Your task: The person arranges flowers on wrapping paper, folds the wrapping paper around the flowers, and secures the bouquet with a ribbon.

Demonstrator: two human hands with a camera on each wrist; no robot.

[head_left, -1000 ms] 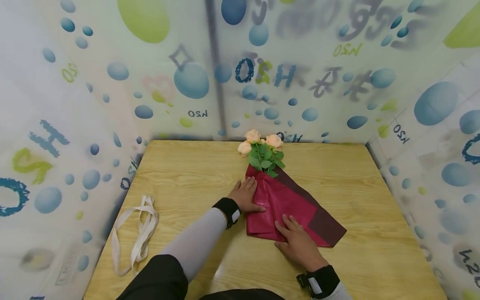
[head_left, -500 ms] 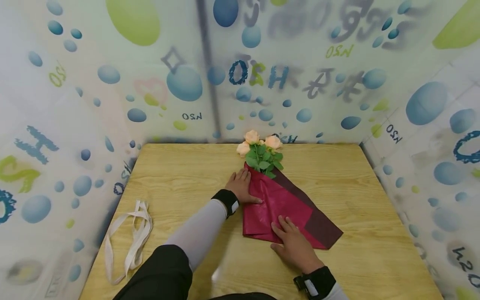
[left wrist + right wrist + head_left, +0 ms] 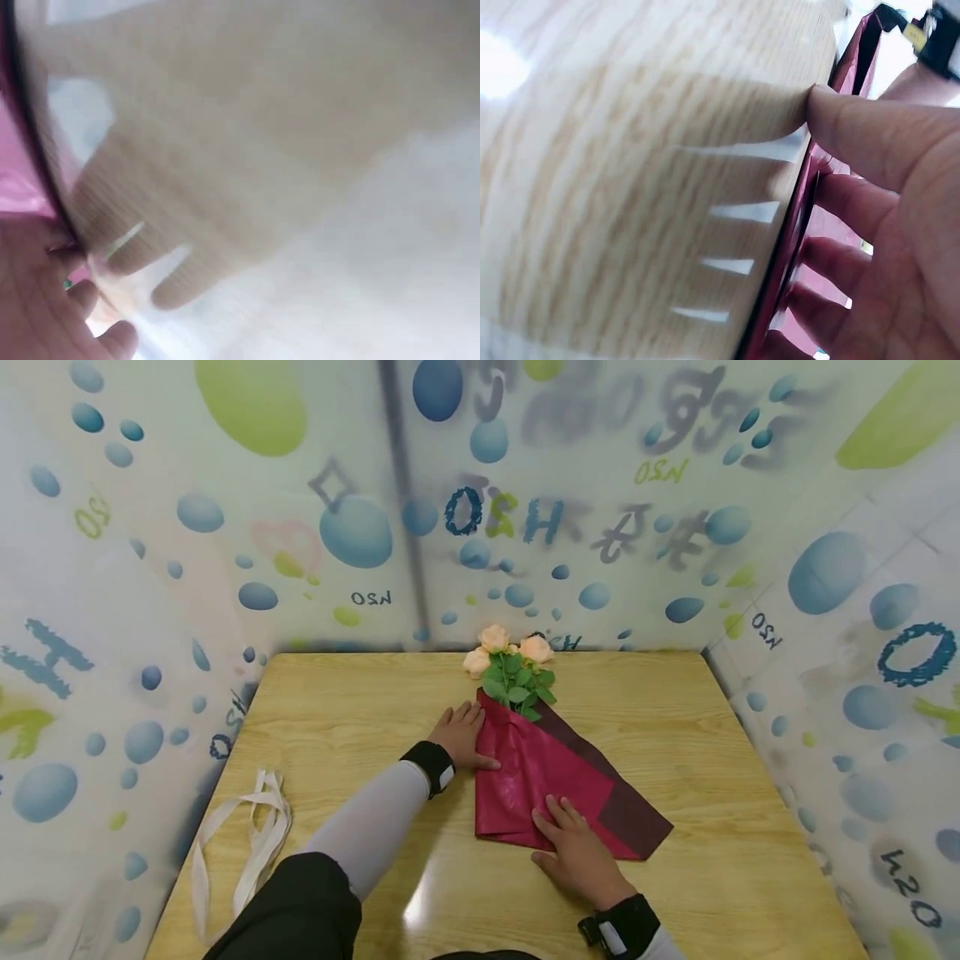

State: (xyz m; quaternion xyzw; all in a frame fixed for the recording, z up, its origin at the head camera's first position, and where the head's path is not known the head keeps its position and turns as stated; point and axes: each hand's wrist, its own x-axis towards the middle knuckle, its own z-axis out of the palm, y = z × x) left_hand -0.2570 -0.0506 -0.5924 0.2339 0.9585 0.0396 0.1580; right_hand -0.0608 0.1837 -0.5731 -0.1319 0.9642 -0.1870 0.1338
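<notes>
Peach roses [image 3: 495, 643] with green leaves [image 3: 517, 681] poke out of the top of a folded dark red wrapping sheet [image 3: 555, 756] lying on the table. Their stems are hidden under the sheet. My left hand [image 3: 460, 737] lies along the sheet's left edge, fingers spread and thumb across the red surface. With fingers extended, my right hand [image 3: 576, 852] rests on the sheet's lower part, its thumb at the lower edge. In the right wrist view the thumb [image 3: 855, 127] touches the tabletop while the other fingers lie over the sheet [image 3: 821, 225].
A loose white ribbon [image 3: 258, 839] lies in loops at the left of the wooden table [image 3: 360, 710]. Printed curtains [image 3: 330, 527] rise close behind the table and along both sides.
The head view has shifted, so the whole scene appears further left. Both hands keep their places on the wrapping sheet, with the left hand slightly nearer its left edge.
</notes>
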